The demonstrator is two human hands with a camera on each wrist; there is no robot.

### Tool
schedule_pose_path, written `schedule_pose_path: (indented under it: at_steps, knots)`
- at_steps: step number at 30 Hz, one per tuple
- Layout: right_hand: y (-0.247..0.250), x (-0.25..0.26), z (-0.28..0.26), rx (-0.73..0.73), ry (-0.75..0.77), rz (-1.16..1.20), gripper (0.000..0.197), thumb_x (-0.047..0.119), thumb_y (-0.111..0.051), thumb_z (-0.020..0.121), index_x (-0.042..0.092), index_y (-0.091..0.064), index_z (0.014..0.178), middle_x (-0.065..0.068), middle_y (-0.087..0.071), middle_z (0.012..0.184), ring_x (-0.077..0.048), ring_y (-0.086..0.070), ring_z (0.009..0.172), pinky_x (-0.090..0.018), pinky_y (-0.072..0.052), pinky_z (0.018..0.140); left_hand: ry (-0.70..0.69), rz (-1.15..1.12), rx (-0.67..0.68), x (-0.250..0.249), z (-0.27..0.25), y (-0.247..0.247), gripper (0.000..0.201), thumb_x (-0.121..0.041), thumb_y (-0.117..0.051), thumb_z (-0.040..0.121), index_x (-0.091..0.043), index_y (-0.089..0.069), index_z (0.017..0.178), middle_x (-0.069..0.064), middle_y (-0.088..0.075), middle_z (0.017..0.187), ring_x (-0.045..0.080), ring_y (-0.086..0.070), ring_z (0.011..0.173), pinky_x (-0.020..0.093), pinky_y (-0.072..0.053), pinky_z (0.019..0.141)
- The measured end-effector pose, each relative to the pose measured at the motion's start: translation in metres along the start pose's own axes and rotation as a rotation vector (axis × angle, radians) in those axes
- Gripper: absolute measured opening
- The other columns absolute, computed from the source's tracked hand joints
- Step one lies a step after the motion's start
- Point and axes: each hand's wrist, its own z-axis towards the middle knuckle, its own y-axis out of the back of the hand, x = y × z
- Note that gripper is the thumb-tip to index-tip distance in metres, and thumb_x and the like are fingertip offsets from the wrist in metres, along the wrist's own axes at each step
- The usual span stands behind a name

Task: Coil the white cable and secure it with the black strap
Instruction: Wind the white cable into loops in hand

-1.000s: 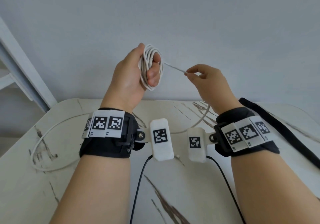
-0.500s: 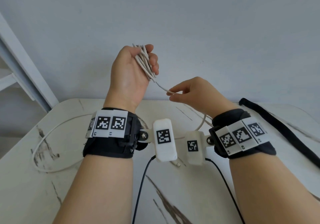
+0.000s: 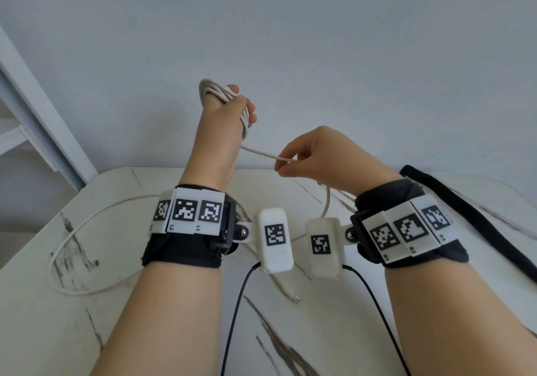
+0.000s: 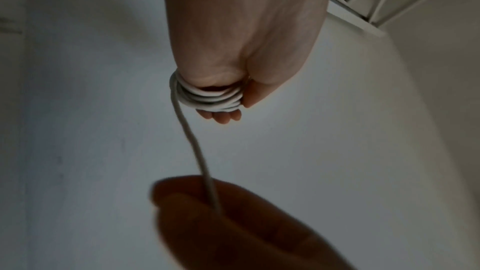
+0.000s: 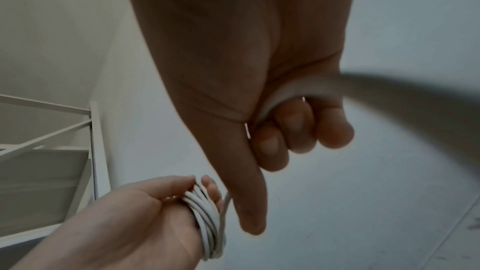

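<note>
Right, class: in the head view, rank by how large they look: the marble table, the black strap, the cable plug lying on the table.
1. Marble table, largest by far.
2. Black strap, a long band, partly cut off at the frame edge.
3. Cable plug, smallest.

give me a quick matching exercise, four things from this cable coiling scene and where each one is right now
Things:
1. coil
2. black strap
3. cable plug
4. right hand

Places or states:
A. lying on the table's right side
B. pinching the free cable run
C. wrapped round the left hand
D. on the table between the forearms

Pairs: 1-C, 2-A, 3-D, 4-B
</note>
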Motion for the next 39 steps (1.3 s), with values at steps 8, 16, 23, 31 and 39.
schedule_pose_path:
  at_steps: [8,16,23,31,39]
  knots:
    - [0.009,-0.001,0.000,-0.195,0.034,0.103,0.008,0.025,-0.070,0.086,0.022,-0.077,0.085,0.008,-0.039,0.047,-0.004,-0.034,0.041,-0.011,-0.031,0.046,-0.029,0.341,0.021,0.011,0.001,-0.002,0.015,-0.011,-0.042,0.096,-0.019,-0.045,0.109,-0.002,-0.058,0.085,0.011,-0.055,0.072,0.027,-0.046,0.073]
    - [0.014,-0.003,0.002,-0.360,0.071,0.146,0.005,0.022,-0.072,0.083,0.020,-0.077,0.083,0.002,-0.045,0.052,-0.014,-0.045,0.056,-0.040,-0.053,0.063,-0.003,0.639,0.203,0.013,-0.006,-0.004,0.017,-0.022,-0.045,0.098,-0.010,-0.053,0.107,-0.006,-0.060,0.088,0.014,-0.064,0.082,0.029,-0.049,0.078]
    - [0.015,-0.009,0.003,-0.495,0.078,0.152,0.006,0.022,-0.071,0.081,0.023,-0.076,0.084,0.008,-0.047,0.052,-0.005,-0.042,0.049,-0.011,-0.035,0.053,0.029,0.824,0.395,0.015,-0.009,-0.003,0.041,-0.040,-0.039,0.100,-0.007,-0.063,0.099,0.001,-0.070,0.082,0.015,-0.064,0.074,0.032,-0.049,0.079]
    - [0.019,-0.013,0.005,-0.662,0.076,0.179,0.010,0.027,-0.073,0.082,0.021,-0.075,0.089,0.009,-0.050,0.057,-0.004,-0.043,0.051,-0.013,-0.037,0.057,0.158,0.725,0.549,0.006,-0.018,-0.009,0.056,-0.057,-0.031,0.097,-0.011,-0.062,0.109,0.002,-0.066,0.077,0.015,-0.060,0.069,0.032,-0.045,0.075]
    - [0.019,-0.018,0.007,-0.717,0.043,0.144,0.011,0.028,-0.072,0.083,0.021,-0.074,0.091,0.014,-0.056,0.067,-0.001,-0.051,0.061,-0.016,-0.042,0.065,0.213,0.750,0.697,0.006,-0.023,-0.011,0.032,-0.034,-0.051,0.097,-0.007,-0.062,0.108,0.004,-0.064,0.079,0.014,-0.058,0.066,0.025,-0.053,0.068]
